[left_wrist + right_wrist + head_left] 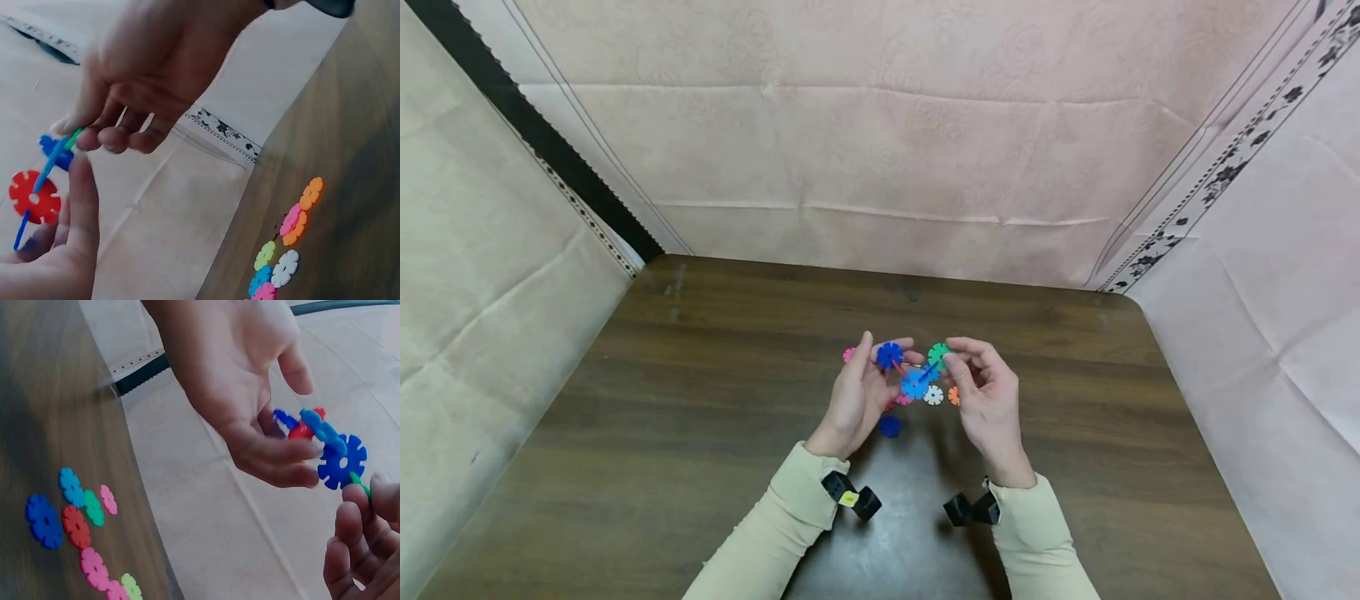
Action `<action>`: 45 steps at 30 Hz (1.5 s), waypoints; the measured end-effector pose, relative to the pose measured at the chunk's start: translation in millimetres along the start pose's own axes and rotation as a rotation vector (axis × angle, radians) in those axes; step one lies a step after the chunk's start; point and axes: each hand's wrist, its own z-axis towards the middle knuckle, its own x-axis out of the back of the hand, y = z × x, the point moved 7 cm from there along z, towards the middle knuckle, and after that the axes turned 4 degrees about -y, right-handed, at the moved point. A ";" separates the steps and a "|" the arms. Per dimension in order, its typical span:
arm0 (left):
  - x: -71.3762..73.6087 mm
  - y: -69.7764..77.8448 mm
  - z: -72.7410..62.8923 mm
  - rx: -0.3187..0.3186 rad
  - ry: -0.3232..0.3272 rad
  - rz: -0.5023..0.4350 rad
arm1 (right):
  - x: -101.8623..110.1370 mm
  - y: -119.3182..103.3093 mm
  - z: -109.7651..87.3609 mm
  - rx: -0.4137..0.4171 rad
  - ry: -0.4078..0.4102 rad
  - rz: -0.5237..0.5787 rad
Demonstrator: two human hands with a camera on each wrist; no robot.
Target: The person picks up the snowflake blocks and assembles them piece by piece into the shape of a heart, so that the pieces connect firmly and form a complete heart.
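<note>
My left hand holds a joined cluster of notched plastic discs, its fingers bent about the cluster's near end. In the cluster are a red disc, a light blue disc and dark blue discs, one of them a dark blue disc facing the right wrist camera. Between thumb and fingertips, my right hand pinches a green disc. In the right wrist view the green disc's edge meets the rim of that dark blue disc. Both hands are raised above the table.
Loose discs lie on the wooden table beneath the hands, among them a dark blue disc, a white disc, an orange disc and several pink and green ones. Pale cloth hangs behind the table and along both sides.
</note>
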 end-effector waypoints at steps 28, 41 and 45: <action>3.1 1.7 0.6 0.085 -0.149 -0.263 | 46.6 115.7 -10.3 -0.466 -0.253 -0.688; 22.4 -2.5 1.1 0.040 0.171 -0.209 | 53.3 144.7 -18.6 -0.562 -0.293 -0.745; 25.7 -3.5 1.0 0.040 0.204 -0.170 | 53.9 145.6 -16.9 -0.561 -0.299 -0.733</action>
